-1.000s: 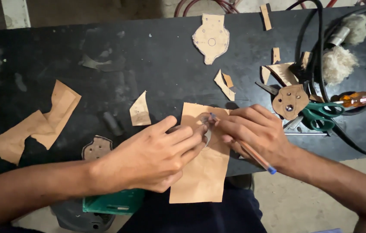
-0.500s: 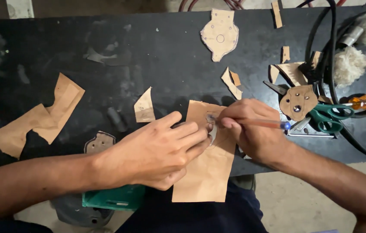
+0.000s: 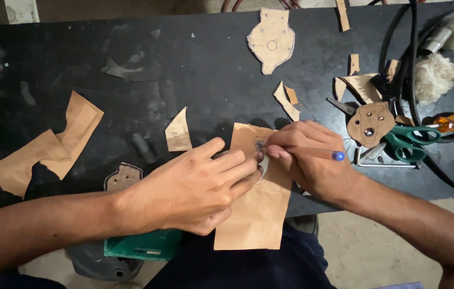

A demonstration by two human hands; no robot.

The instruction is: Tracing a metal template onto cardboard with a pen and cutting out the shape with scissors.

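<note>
Brown paper sheet (image 3: 256, 214) lies with its long axis running from 12 to 6 o'clock, its lower end hanging off the near edge of the dark surface (image 3: 194, 69) toward you. Your left hand (image 3: 194, 187) presses flat on its upper left part, fingers stretched toward 2 o'clock and pinning a small grey part (image 3: 263, 165) against the sheet; that grip is a loose, open press rather than a fist. Your right hand (image 3: 312, 160) has its grip clenched around a pen (image 3: 318, 153), whose blue cap end points to 3 o'clock while its tip meets the sheet near the top edge, just beside your left fingertips. At 3 o'clock from your right hand sit green-handled scissors (image 3: 409, 142) and a brown cut-out with holes (image 3: 370, 123). A paler cut-out (image 3: 271, 40) lies at 12 o'clock, well apart, and a small paper scrap (image 3: 178, 131) rests near your left hand at 11 o'clock.
</note>
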